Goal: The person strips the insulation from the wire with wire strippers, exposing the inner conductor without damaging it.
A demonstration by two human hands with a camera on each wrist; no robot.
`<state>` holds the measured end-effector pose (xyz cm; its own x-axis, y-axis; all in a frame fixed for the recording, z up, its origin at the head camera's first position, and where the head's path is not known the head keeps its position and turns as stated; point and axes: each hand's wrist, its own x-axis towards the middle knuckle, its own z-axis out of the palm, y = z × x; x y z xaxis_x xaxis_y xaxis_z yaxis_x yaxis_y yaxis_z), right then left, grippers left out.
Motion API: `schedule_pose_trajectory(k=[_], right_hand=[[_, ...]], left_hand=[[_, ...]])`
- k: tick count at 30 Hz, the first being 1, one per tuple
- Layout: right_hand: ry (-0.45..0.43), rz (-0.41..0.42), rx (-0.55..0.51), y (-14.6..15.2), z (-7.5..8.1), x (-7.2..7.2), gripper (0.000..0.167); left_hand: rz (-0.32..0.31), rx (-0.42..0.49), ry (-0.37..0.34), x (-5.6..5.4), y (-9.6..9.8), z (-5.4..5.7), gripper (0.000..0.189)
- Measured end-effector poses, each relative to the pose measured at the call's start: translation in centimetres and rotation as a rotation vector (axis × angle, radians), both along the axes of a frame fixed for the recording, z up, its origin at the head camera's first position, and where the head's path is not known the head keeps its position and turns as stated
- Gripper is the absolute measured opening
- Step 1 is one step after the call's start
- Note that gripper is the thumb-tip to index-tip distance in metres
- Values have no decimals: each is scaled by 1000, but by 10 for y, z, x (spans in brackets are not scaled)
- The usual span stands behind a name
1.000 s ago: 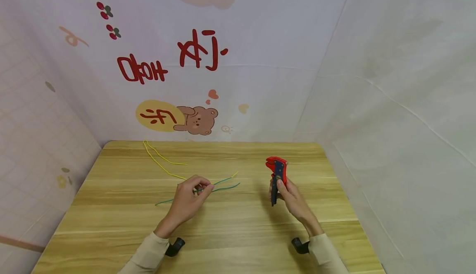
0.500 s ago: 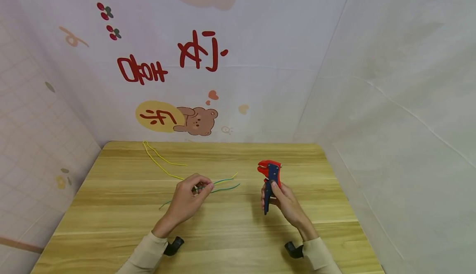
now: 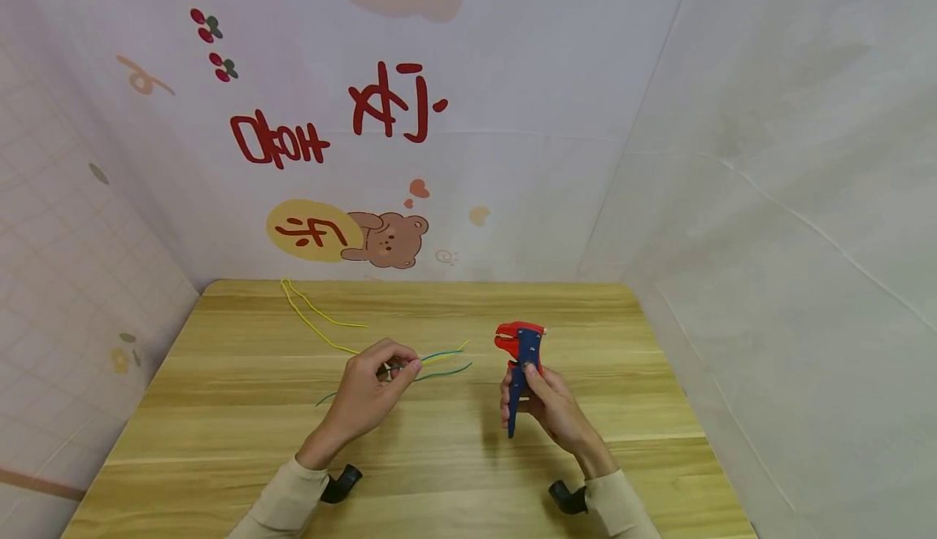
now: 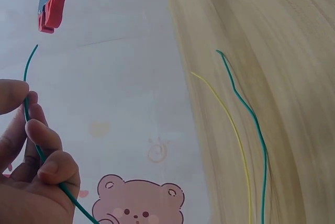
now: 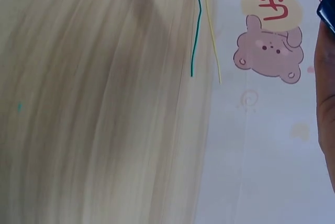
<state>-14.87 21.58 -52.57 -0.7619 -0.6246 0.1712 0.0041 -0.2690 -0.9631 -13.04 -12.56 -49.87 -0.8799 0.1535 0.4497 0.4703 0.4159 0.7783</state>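
In the head view my left hand (image 3: 369,389) pinches a green wire (image 3: 448,372) between thumb and fingertips. The left wrist view shows the held wire (image 4: 74,201) running across the curled fingers, its short free end pointing up toward the tool. My right hand (image 3: 556,417) grips a wire stripper (image 3: 529,345) with a red head and dark blue handles. Its red jaws face left, apart from the wire's tip. In the right wrist view only a finger (image 5: 327,103) and a bit of dark handle (image 5: 328,12) show at the right edge.
A second green wire (image 4: 257,124) and a yellow wire (image 4: 234,122) lie on the wooden table (image 3: 468,474), partly behind my left hand in the head view. A tiny green speck (image 5: 19,107) lies on the table. White printed cloth walls (image 3: 527,197) stand behind and beside it.
My right hand has moved left and a little toward me with the wire stripper, bringing it closer to the held green wire. The left hand has barely moved.
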Motion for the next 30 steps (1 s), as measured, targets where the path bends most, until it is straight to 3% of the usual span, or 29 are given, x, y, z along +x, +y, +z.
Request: schedule_pose_trajectory(k=[16,30], right_hand=[[-29,125,-97,-21,-1,8,43],[-49,163,-88,-27,3,10,42]], left_hand=[[-55,30,-15,2,2,13,14],[-60,25,19,0,2,19,15]])
